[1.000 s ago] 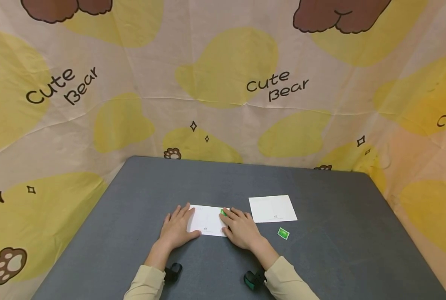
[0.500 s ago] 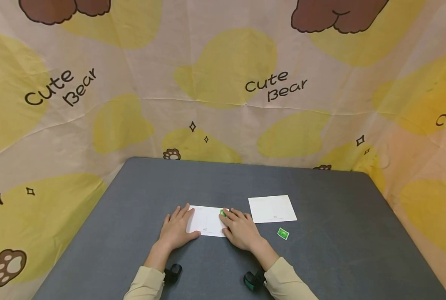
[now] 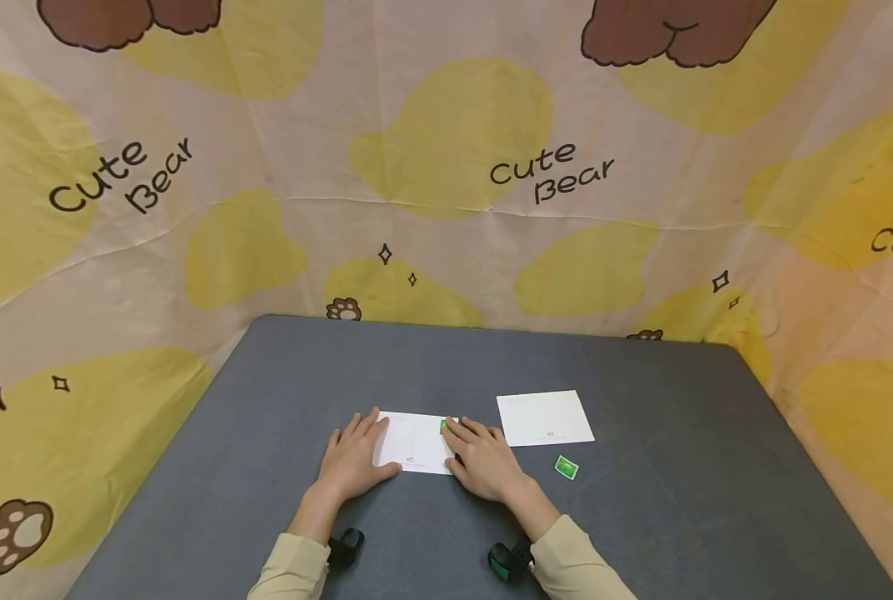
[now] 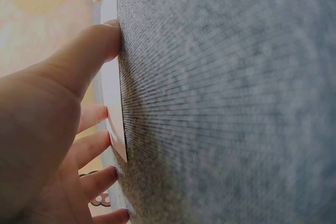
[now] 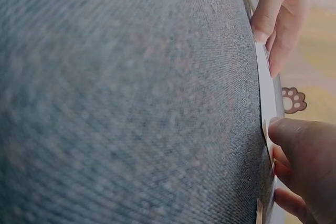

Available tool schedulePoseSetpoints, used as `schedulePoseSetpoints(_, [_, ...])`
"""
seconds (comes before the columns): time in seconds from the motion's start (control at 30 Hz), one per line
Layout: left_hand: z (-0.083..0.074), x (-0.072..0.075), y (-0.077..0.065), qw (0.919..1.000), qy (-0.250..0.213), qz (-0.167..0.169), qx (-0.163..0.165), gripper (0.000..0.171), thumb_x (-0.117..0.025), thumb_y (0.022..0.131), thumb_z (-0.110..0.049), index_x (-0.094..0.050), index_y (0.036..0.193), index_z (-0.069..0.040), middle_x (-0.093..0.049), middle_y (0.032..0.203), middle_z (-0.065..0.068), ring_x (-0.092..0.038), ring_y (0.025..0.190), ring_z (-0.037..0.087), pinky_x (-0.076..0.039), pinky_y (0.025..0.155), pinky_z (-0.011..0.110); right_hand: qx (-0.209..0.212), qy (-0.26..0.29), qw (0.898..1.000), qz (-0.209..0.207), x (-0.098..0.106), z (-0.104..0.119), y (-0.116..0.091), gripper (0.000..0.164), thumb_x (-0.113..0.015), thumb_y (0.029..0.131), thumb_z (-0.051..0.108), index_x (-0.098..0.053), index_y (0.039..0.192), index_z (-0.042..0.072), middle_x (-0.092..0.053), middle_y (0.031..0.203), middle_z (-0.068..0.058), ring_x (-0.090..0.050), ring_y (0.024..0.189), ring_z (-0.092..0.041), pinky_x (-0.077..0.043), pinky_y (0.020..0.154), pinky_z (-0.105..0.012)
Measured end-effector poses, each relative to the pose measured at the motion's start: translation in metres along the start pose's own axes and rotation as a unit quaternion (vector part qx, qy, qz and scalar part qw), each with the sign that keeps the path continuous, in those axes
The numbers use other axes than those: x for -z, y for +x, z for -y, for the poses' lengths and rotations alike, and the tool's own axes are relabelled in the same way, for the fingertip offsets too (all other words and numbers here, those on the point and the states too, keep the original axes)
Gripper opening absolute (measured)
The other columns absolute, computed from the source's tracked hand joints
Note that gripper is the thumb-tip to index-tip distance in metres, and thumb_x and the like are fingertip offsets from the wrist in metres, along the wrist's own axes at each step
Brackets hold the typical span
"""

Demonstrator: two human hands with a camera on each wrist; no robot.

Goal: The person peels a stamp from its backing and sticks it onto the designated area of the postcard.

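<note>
A white envelope-like card (image 3: 415,442) with small grey print lies flat on the table between my hands. My left hand (image 3: 351,457) rests on its left end, thumb at the near edge and fingers spread towards the far corner. A green stamp (image 3: 443,426) is at the card's far right corner, mostly hidden under the fingertips of my right hand (image 3: 486,460). Those fingers lie extended on it, with the right thumb on the card's near right part. In the left wrist view, the left thumb (image 4: 100,43) touches the card's edge.
To the right, a second white card (image 3: 546,418) lies on the grey table (image 3: 679,467). A loose green stamp (image 3: 566,467) with a white border lies just in front of it. Behind the table hangs a bear-print cloth (image 3: 431,167). Black straps circle both wrists.
The right fingertips have shifted slightly over the stamp, covering a bit more of it. The left hand, both cards and the loose stamp stay in place.
</note>
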State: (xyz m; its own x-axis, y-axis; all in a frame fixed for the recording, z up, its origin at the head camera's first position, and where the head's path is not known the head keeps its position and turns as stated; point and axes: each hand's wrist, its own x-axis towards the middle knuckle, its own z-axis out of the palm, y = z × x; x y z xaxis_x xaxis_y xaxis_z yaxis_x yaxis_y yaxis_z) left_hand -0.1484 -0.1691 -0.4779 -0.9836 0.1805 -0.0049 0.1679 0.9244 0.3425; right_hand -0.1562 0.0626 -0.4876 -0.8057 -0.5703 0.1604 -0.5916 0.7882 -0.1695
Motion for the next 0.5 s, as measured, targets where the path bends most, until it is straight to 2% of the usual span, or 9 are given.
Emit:
schedulePoseSetpoints(0.23, [0.0011, -0.0011, -0.0002, 1.0000, -0.001, 0.000, 0.001, 0.076, -0.073, 0.073, -0.041, -0.046, 0.135, -0.008, -0.036, 0.145, 0.014, -0.029, 0.134, 0.039, -0.021, 0.103, 0.063, -0.004, 0.003, 1.000, 0.002, -0.0009, 0.0008, -0.0006, 0.051, -0.055, 0.090, 0.034, -0.048, 0.135, 0.011, -0.044, 0.141, -0.005, -0.040, 0.130, -0.028, -0.038, 0.095, -0.049])
schedulePoseSetpoints(0.5, [0.0032, -0.0021, -0.0002, 1.0000, -0.008, -0.005, -0.003, 0.076, -0.073, 0.073, -0.041, -0.046, 0.136, -0.008, -0.036, 0.145, 0.014, -0.028, 0.134, 0.039, -0.021, 0.102, 0.063, -0.011, 0.028, 0.999, -0.027, -0.0027, 0.0009, -0.0011, 0.046, -0.056, 0.090, 0.032, -0.053, 0.131, 0.011, -0.048, 0.138, -0.005, -0.043, 0.127, -0.029, -0.038, 0.093, -0.049])
